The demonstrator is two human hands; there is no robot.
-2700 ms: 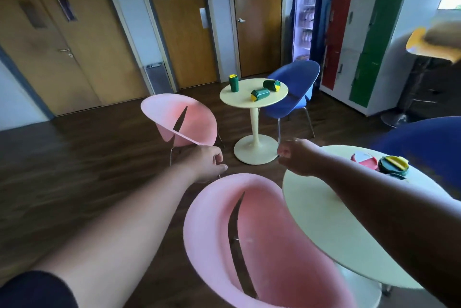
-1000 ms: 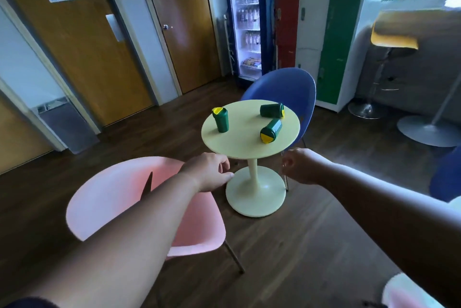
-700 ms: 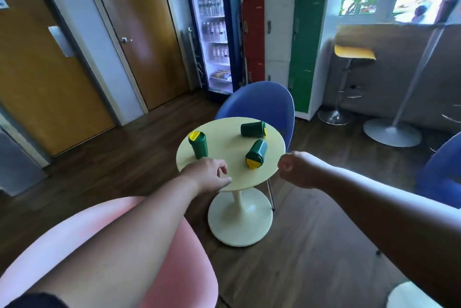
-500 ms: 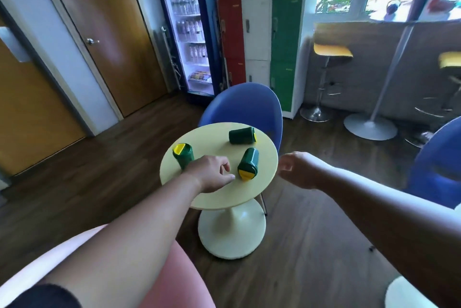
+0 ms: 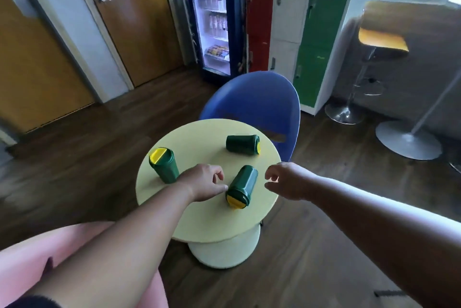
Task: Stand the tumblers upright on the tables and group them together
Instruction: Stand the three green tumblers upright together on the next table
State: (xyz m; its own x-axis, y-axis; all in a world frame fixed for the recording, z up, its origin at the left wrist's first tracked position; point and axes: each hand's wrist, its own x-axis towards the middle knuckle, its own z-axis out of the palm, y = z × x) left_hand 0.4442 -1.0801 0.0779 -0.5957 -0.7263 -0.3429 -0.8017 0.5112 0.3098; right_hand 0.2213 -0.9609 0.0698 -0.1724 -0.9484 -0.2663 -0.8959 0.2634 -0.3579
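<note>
I see three tumblers on the bench (image 5: pixel 199 218) at frame centre: one upright (image 5: pixel 164 169) at left, two lying (image 5: pixel 242 186) (image 5: pixel 243 144). My left hand (image 5: pixel 205 181) and right hand (image 5: pixel 287 181), loosely curled and empty, flank the nearer lying one.

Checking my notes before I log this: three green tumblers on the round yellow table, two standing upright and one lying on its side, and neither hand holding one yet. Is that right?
Not quite. The head view shows only one tumbler standing upright, at the left of the round yellow table. Two lie on their sides: the near tumbler and the far tumbler. The left hand and right hand hold nothing.
</note>
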